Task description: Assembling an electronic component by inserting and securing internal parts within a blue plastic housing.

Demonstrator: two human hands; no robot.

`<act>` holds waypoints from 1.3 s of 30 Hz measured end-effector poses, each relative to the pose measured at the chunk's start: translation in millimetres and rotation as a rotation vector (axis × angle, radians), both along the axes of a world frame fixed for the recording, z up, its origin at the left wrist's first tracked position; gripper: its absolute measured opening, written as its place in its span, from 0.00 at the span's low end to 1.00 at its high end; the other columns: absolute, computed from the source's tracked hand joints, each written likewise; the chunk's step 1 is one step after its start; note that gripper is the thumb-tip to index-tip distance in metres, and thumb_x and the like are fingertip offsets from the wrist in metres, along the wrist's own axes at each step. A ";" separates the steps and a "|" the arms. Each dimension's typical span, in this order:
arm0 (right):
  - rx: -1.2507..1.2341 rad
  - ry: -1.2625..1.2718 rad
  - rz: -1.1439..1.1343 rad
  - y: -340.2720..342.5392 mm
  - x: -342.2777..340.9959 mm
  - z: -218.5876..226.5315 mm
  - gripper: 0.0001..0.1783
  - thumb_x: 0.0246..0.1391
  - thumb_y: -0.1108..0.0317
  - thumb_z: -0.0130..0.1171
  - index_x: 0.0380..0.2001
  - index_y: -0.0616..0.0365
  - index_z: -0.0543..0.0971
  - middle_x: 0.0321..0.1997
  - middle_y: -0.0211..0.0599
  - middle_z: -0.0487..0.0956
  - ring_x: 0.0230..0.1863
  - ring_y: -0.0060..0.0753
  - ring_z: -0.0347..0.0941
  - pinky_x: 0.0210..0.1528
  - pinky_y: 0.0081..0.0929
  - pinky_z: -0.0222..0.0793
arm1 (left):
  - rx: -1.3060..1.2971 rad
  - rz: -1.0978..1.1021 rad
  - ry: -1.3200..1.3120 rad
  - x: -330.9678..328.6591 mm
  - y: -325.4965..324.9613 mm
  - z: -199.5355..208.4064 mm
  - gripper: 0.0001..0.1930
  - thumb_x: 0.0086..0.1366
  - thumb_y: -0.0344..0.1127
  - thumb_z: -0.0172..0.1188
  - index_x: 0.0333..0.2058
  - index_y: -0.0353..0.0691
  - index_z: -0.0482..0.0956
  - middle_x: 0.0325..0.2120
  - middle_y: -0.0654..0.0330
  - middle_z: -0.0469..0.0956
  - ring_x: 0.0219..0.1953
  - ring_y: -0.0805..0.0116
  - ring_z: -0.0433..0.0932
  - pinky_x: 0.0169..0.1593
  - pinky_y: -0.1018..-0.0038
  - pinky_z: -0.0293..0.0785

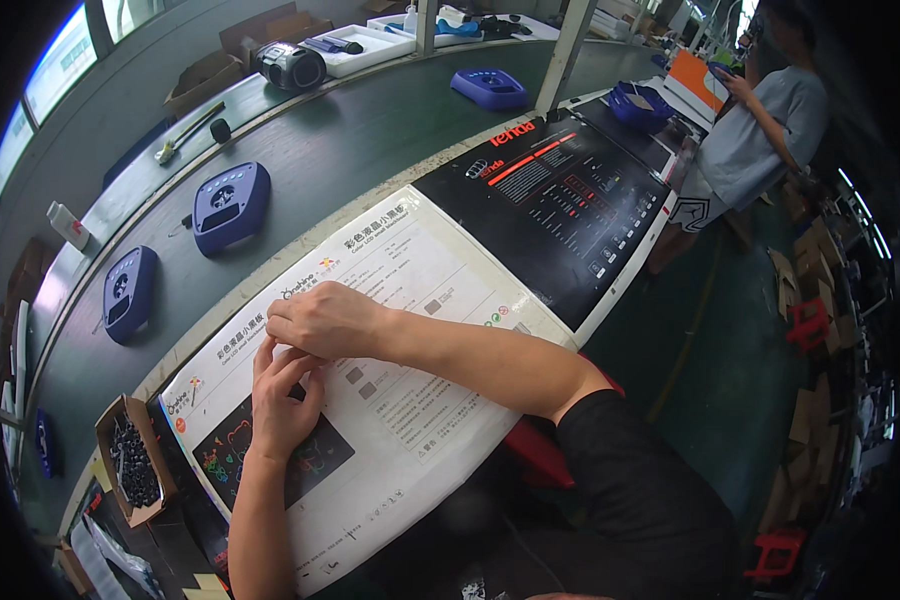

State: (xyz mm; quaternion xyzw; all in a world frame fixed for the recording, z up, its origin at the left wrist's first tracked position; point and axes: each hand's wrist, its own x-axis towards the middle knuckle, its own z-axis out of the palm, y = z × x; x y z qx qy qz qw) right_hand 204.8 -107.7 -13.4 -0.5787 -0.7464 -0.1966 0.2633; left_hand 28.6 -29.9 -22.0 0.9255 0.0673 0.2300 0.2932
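Note:
My right hand point(327, 319) is closed, its forearm crossing over from the right. Just below it, my left hand point(288, 393) has bent fingers reaching up against the right one. The two hands touch, and the fingertips are mostly hidden, so anything small between them does not show. Both are above a white printed sheet point(450, 265) that covers the worktop, near its far edge. A dark picture panel point(325, 462) on the sheet lies partly under my left wrist.
Beyond the worktop runs a green conveyor point(370, 120) with blue-purple device housings point(232, 207). A cardboard box of small black parts point(135, 460) stands at the left. A black printed sheet point(560, 210) adjoins the white one. A person point(765, 120) stands at the far right, near red stools point(808, 325).

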 end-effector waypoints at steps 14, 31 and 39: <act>-0.061 0.042 0.021 0.9 -1.4 -8.1 0.06 0.57 0.68 0.57 0.31 0.60 0.76 0.34 0.43 0.79 0.32 0.44 0.84 0.31 0.35 0.81 | 0.063 -0.051 -0.056 -1.9 -4.3 -3.5 0.11 0.56 0.25 0.65 0.39 0.42 0.88 0.45 0.57 0.84 0.62 0.42 0.70 0.67 0.55 0.64; -0.083 0.209 0.046 -3.3 6.0 2.4 0.10 0.54 0.69 0.64 0.36 0.55 0.74 0.36 0.39 0.79 0.35 0.44 0.81 0.32 0.38 0.77 | 0.079 -0.064 -0.126 1.3 2.5 -2.2 0.10 0.57 0.28 0.65 0.38 0.44 0.88 0.43 0.58 0.84 0.64 0.46 0.70 0.67 0.54 0.65; -0.174 0.479 0.064 2.8 -10.9 4.3 0.05 0.62 0.71 0.60 0.40 0.57 0.80 0.39 0.40 0.82 0.35 0.46 0.80 0.36 0.36 0.76 | 0.079 -0.068 -0.207 -5.2 3.7 -9.2 0.10 0.54 0.28 0.63 0.34 0.48 0.88 0.41 0.65 0.84 0.57 0.52 0.72 0.64 0.58 0.66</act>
